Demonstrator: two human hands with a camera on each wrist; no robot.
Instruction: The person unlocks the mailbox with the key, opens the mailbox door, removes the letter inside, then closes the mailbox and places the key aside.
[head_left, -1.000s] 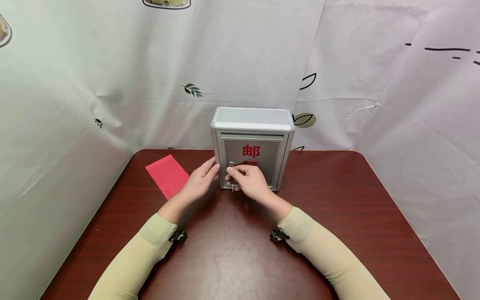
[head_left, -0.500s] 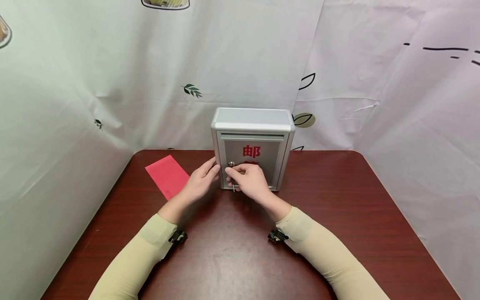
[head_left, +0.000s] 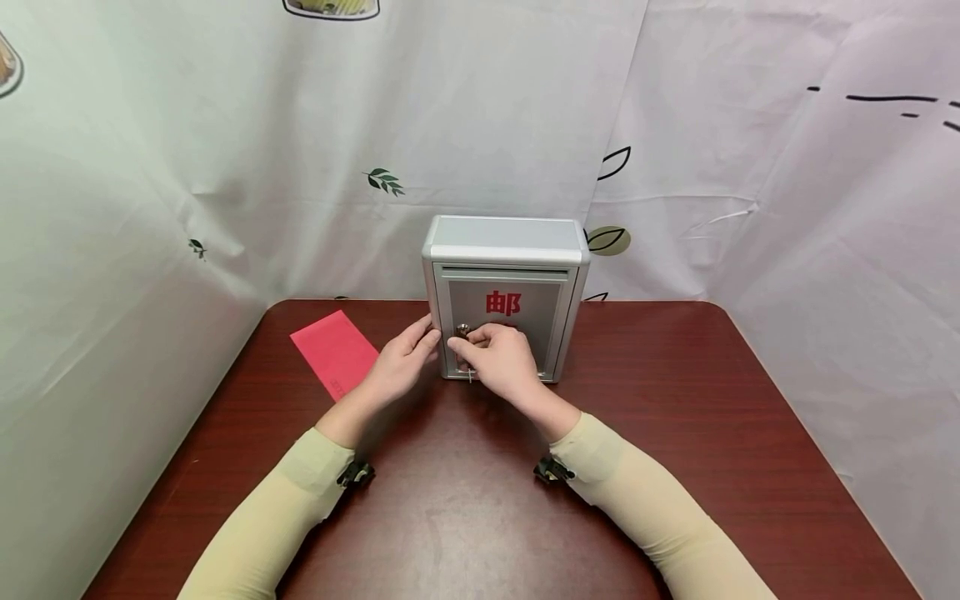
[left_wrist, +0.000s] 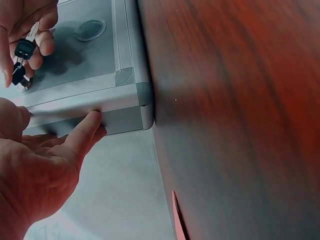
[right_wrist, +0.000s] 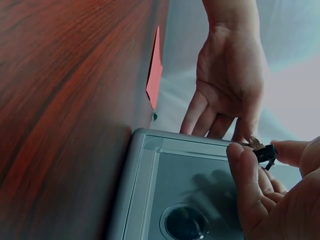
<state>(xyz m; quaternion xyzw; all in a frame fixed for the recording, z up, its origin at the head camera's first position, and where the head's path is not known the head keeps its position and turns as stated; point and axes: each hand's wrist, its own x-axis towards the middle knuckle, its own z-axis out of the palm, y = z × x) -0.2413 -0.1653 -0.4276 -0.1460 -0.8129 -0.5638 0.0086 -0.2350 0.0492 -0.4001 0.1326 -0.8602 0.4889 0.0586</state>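
Observation:
A silver metal letter box [head_left: 506,233] with red lettering stands upright on the table. My left hand [head_left: 403,362] rests against its left side, fingers fairly straight along the side wall and thumb by the front edge, also visible in the left wrist view. In front of the door, my right hand [head_left: 501,362] pinches a key at the lock [head_left: 463,329]; the fingers hide most of it. A second black-headed key [left_wrist: 25,48] hangs on the same ring, its metal blade lying by the right fingers. Those black-headed keys [right_wrist: 268,153] also show in the right wrist view.
A red envelope [head_left: 333,350] lies flat on the brown table [head_left: 450,517], left of the box and partly behind the left forearm. A slot [head_left: 504,273] runs across the top of the box's front. Pale printed cloth [head_left: 487,100] hangs behind and at both sides.
My right hand has turned slightly at the lock, its thumb tip shifting a little left and down. The hanging key has swung slightly right. The left hand and box stay in place.

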